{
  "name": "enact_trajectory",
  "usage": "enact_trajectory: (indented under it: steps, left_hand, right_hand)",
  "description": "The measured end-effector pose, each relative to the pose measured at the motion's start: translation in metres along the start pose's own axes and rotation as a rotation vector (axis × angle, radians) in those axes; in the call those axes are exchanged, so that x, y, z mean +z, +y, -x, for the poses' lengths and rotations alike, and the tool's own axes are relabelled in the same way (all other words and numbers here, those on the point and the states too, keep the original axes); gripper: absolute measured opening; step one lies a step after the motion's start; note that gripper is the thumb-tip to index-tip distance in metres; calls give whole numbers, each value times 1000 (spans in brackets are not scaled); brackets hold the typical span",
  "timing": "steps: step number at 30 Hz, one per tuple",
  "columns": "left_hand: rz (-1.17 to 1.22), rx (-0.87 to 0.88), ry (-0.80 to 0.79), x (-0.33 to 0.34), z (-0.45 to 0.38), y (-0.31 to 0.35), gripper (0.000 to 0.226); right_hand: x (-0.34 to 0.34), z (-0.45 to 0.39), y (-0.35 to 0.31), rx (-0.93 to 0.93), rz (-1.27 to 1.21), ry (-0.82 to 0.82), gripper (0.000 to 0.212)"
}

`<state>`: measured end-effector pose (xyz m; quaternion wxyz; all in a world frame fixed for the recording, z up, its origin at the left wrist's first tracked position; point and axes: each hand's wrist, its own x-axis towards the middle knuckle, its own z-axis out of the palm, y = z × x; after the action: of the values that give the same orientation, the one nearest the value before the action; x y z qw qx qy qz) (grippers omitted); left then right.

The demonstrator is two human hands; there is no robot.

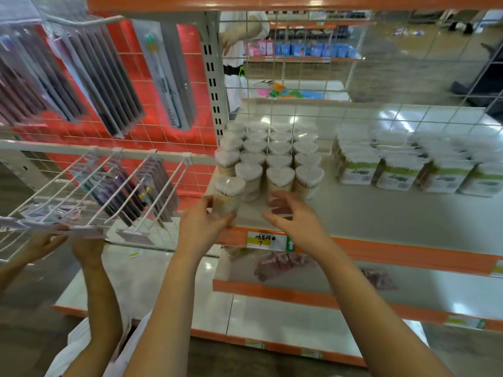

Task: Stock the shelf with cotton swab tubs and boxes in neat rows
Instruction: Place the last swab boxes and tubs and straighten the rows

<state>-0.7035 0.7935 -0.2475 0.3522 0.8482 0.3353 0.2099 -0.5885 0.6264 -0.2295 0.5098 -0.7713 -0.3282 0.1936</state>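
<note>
Several clear heart-shaped cotton swab tubs [275,151] stand in rows at the left end of the white shelf [381,213]. My left hand [202,227] grips one tub [228,195] at the front left corner of the shelf, upright at the head of the leftmost row. My right hand [292,219] hovers with loosely spread fingers just in front of the front tubs and holds nothing. Further right on the same shelf stand several green-labelled swab boxes [408,167] in rows.
A wire grid [353,77] backs the shelf. Left of it hang packaged items on hooks [109,186], where another person's hands [68,246] work. An orange price strip [381,253] edges the shelf; lower shelves [299,317] lie beneath. Another person stands behind the grid [239,50].
</note>
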Motion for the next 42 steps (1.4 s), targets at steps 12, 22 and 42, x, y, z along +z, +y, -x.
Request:
enact_trajectory:
  steps: [12, 22, 42]
  left_hand:
    - [-191, -96, -57, -5, -32, -12, 71]
    - [-245, -34, -89, 0, -63, -4, 47]
    - [-299, 437, 254, 2, -58, 10, 68]
  right_hand:
    - [32, -7, 14, -84, 530, -49, 40]
    - [39, -17, 16, -114, 558, -16, 33]
    - [-2, -27, 2, -397, 722, 498, 29]
